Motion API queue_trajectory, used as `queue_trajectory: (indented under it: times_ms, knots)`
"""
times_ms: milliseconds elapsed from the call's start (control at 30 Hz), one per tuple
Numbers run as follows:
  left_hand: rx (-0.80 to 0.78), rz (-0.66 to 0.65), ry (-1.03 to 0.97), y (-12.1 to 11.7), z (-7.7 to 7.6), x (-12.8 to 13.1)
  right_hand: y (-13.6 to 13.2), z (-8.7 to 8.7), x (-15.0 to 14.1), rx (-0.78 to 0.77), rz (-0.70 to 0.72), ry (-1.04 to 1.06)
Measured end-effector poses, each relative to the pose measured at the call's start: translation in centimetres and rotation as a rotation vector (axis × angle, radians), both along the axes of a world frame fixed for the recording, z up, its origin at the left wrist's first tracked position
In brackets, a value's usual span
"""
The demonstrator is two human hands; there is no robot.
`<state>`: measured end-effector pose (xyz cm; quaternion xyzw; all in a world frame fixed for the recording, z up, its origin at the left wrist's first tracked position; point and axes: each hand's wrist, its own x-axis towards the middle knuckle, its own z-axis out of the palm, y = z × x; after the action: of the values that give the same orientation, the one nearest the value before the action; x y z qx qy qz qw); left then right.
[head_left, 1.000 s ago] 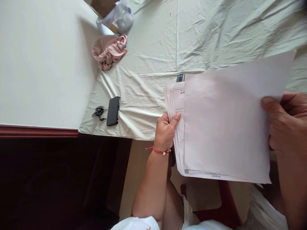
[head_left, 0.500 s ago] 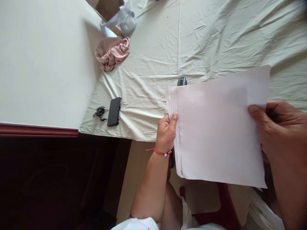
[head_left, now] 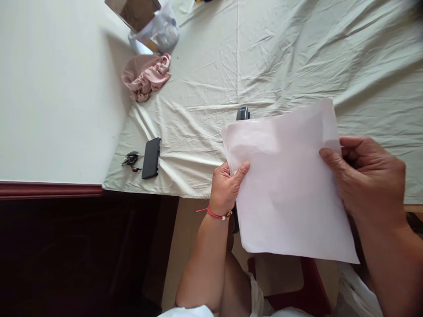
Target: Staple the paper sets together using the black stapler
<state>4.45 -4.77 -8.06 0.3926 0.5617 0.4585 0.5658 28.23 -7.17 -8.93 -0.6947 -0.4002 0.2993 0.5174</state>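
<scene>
Gripping a stack of white paper from both sides, the two hands hold it over the near edge of the worktop, its lower part reaching past that edge above the person's lap. The left hand pinches the left margin, thumb flat on the blank top sheet, a red bracelet at its wrist. The right hand clasps the opposite margin, thumb in front and its other fingers partly hidden behind. Beyond the stack's upper left corner a black object pokes out, mostly covered. A pale green cloth covers the worktop; on it, towards the left, lie a black phone-like slab, a small dark tangle just beside it, bunched pink fabric and, farther back, a plastic bag near a cardboard box.
</scene>
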Motion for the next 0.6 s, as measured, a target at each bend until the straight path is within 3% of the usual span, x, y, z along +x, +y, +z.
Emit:
queue_trajectory:
  times_ms: [367,600]
  knots:
    - [-0.014,-0.009,-0.037,-0.1,0.3,0.3,-0.2,-0.2,0.4,-0.032,0.055,0.039]
    - [0.003,0.084,-0.205,-0.4,1.1,0.7,0.4,-0.4,1.3,-0.071,0.157,-0.251]
